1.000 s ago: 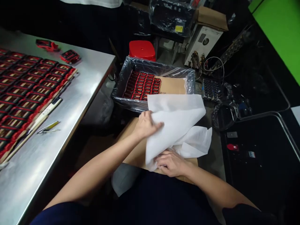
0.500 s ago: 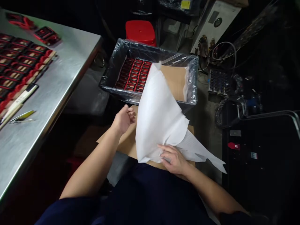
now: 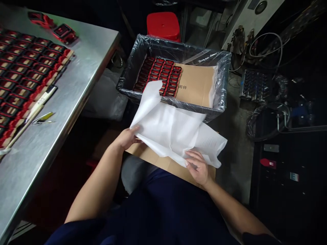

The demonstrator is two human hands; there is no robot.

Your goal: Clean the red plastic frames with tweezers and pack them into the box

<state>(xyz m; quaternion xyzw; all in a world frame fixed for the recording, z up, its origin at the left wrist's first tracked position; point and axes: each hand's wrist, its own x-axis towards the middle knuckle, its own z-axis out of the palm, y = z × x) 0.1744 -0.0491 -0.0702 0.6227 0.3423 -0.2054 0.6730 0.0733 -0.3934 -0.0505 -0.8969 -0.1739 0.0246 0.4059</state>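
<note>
A white foam sheet (image 3: pixel 160 126) lies across my front, its far left corner curled up against the crate's near wall. My left hand (image 3: pixel 127 138) pinches its left edge between thumb and fingers. At the near right edge, my right hand (image 3: pixel 198 166) grips the sheet with thumb and fingertips. Beneath it is a brown cardboard sheet (image 3: pixel 166 161), mostly covered. Just beyond stands a dark plastic crate (image 3: pixel 219 105) lined with clear film. Inside are rows of red and black frame-like parts (image 3: pixel 165 73) at the left and a cardboard layer (image 3: pixel 196 81) at the right.
On the left, a metal table (image 3: pixel 84 64) carries rows of similar red and black parts (image 3: pixel 28 68), a white marker-like tool (image 3: pixel 42 98) and tweezers (image 3: pixel 43 117). A red stool (image 3: pixel 163 25) stands behind the crate. Cables and metal fittings (image 3: pixel 255 85) are at the right.
The foam sheet has dropped from a raised fold to lie flatter. My left hand, free before, now holds its left edge. More of the crate's parts and cardboard show.
</note>
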